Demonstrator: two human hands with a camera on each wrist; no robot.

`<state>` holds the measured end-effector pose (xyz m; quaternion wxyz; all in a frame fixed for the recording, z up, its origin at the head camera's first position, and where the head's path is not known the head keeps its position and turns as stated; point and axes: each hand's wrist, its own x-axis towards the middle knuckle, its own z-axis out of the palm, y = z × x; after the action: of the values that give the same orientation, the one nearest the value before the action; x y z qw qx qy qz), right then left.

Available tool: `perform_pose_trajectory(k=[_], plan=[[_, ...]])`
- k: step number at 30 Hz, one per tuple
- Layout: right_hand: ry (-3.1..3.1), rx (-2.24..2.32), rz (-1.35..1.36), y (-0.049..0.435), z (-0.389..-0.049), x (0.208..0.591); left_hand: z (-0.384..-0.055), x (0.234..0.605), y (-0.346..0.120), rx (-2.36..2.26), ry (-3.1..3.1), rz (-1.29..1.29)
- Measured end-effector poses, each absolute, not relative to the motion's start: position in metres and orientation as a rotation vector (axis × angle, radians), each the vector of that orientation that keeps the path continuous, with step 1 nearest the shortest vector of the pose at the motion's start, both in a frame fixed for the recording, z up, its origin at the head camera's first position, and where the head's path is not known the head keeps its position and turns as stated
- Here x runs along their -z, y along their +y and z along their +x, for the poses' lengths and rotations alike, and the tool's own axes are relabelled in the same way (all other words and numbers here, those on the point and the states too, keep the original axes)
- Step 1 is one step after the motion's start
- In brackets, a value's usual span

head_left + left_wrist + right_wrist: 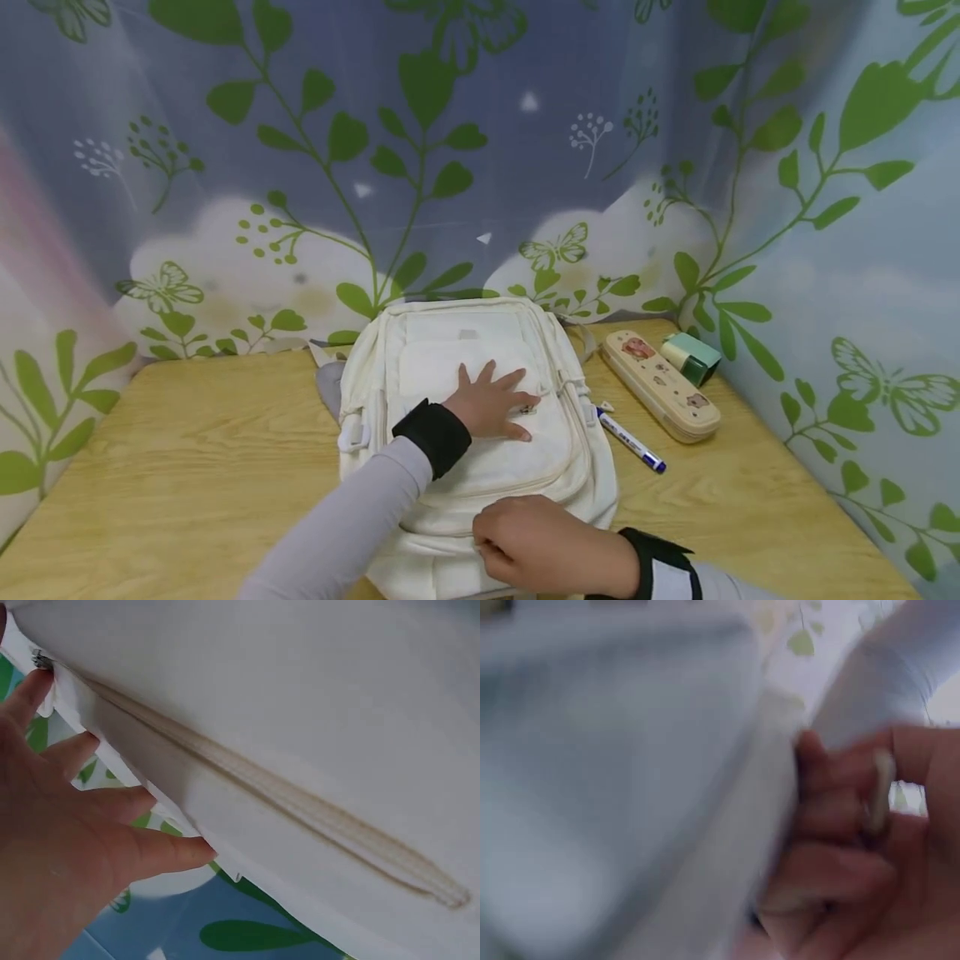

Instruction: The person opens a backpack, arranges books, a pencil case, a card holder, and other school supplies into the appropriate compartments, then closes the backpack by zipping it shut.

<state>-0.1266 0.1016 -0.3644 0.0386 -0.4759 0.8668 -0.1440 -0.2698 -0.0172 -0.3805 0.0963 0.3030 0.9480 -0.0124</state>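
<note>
A white backpack [457, 367] lies on the table with its front pocket upward. My left hand [491, 404] rests on that front pocket, fingers spread wide, next to a small metal zipper pull [529, 408]. In the left wrist view the fingertips press along the fabric beside a beige zipper [247, 776]. Lower down, my right hand [551, 546] has its fingers curled at the bag's bottom edge. The right wrist view, blurred, shows a pale zipper pull [882, 791] between the curled fingers and thumb, close beside the fabric.
On the wooden table [225, 450], right of the bag, lie a blue-capped marker [632, 442], a cream pencil case [660, 385] with printed pictures, and a green box-shaped item [692, 358]. A leaf-patterned curtain [420, 167] hangs around the table's back and sides.
</note>
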Motion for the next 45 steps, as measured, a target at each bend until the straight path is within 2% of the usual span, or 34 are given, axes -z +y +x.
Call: perform_pose_trajectory(k=[4, 8, 14, 16, 21, 29, 33, 41, 45], plan=[[2.667, 0.563, -1.309, 0.096, -0.124, 0.366, -0.266, 0.374, -0.020, -0.024, 2.789, 0.868], [2.563, 0.758, -1.114, 0.107, -0.123, 0.364, -0.248, 0.364, -0.036, -0.125, 2.799, 0.882], [2.260, 1.098, -0.907, 0.125, -0.120, 0.365, -0.199, 0.343, -0.072, -0.241, 2.955, 1.139], [2.212, 1.168, -0.882, 0.127, -0.118, 0.367, -0.182, 0.338, -0.079, -0.360, 2.912, 1.171], [2.141, 1.271, -0.880, 0.131, -0.115, 0.369, -0.149, 0.337, -0.087, -0.717, 2.567, 1.063], [2.213, 1.207, -0.839, 0.128, -0.116, 0.366, -0.134, 0.361, -0.085, -0.854, 2.448, 1.049], [2.494, 0.998, -0.966, 0.129, -0.116, 0.365, -0.131, 0.366, -0.086, -0.876, 2.467, 1.071], [2.882, 0.475, -1.519, 0.138, -0.132, 0.375, -0.119, 0.358, -0.098, -0.883, 2.428, 1.150], [2.924, 0.192, -1.588, 0.135, -0.135, 0.386, -0.115, 0.358, -0.101, -0.905, 2.409, 1.092]])
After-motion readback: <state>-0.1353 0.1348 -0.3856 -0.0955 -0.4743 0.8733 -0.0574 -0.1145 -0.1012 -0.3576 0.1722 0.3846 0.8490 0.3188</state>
